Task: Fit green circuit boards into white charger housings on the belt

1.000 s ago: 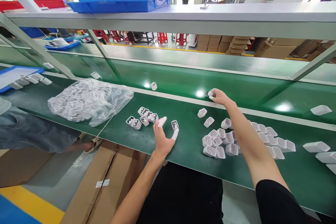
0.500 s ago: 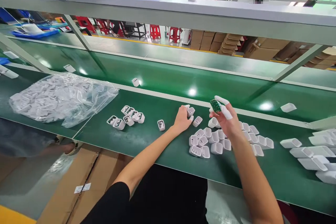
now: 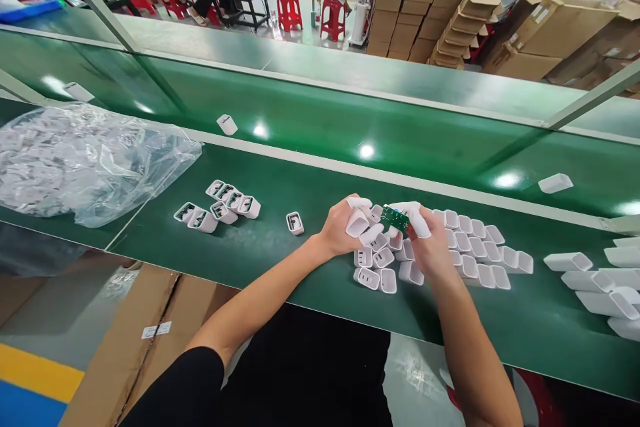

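My left hand, with white finger cots, is closed round a white plastic housing, its hollow end facing me. Just to the right, my right hand, also in finger cots, pinches a green circuit board. A small gap separates board and housing. Below and beside both hands stand several empty white housings on the green bench, partly hidden by my fingers. One housing with parts inside sits alone to the left of my left hand. Farther left is a cluster of filled housings.
A clear plastic bag full of white pieces lies on the bench at the left. More white housings lie at the far right. One housing rests beyond the white strip. Cartons stand below the bench.
My right hand has brought the circuit board left and down, close to my left hand. The left hand now shows its housing turned with the hollow end toward me. The view has tilted down.
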{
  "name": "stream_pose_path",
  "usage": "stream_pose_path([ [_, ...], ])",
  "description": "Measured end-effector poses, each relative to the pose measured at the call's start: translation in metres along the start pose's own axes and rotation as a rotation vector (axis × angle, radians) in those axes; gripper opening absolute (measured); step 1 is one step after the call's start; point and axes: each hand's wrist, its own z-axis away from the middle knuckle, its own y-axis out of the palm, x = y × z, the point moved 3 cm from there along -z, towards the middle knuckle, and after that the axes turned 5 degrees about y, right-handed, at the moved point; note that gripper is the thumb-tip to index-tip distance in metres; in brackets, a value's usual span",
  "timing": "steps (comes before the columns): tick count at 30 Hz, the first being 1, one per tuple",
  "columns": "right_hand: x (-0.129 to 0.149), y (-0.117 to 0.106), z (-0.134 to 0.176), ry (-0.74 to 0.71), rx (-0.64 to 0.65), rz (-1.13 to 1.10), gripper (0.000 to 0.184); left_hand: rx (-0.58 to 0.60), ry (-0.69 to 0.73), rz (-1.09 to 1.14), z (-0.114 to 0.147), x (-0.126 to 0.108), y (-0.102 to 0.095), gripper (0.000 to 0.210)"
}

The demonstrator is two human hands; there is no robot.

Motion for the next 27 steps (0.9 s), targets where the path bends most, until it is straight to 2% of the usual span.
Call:
stream_pose_path([
  [2, -0.007, 0.004, 0.002, 0.038, 0.007, 0.018, 0.046, 0.013, 0.061, 0.027, -0.001, -0.010, 0.001, 0.060],
  [4, -0.012, 0.007, 0.005, 0.070, 0.022, 0.027, 0.047, 0.061, 0.054, 0.061, -0.004, -0.016, 0.002, 0.059],
  [6, -0.015, 0.007, 0.006, 0.092, 0.031, 0.048, 0.049, 0.102, -0.006, 0.136, -0.008, -0.021, 0.001, 0.052],
  [8, -0.014, 0.007, 0.008, 0.070, 0.039, 0.090, 0.052, 0.117, -0.131, 0.263, -0.011, -0.024, 0.002, 0.050],
  [11, -0.008, 0.005, 0.010, -0.046, 0.103, 0.156, 0.048, 0.095, -0.386, 0.520, -0.013, -0.028, 0.004, 0.052],
  [14, -0.003, 0.002, 0.012, -0.203, 0.174, 0.277, 0.037, 0.062, -0.573, 0.741, -0.014, -0.034, 0.005, 0.055],
  [16, -0.002, -0.001, 0.012, -0.330, 0.136, 0.401, 0.034, 0.093, -0.672, 0.843, -0.015, -0.037, 0.005, 0.055],
  [18, -0.002, -0.004, 0.012, -0.459, 0.054, 0.479, 0.040, 0.142, -0.766, 0.915, -0.015, -0.040, 0.006, 0.057],
  [22, -0.007, -0.005, 0.012, -0.634, -0.009, 0.462, 0.060, 0.158, -0.895, 1.030, -0.010, -0.042, 0.012, 0.061],
  [25, -0.009, -0.002, 0.011, -0.675, -0.040, 0.417, 0.059, 0.141, -0.932, 1.083, -0.007, -0.043, 0.017, 0.064],
  [27, -0.006, -0.001, 0.012, -0.668, -0.121, 0.318, 0.053, 0.115, -0.931, 1.117, -0.006, -0.042, 0.019, 0.065],
])
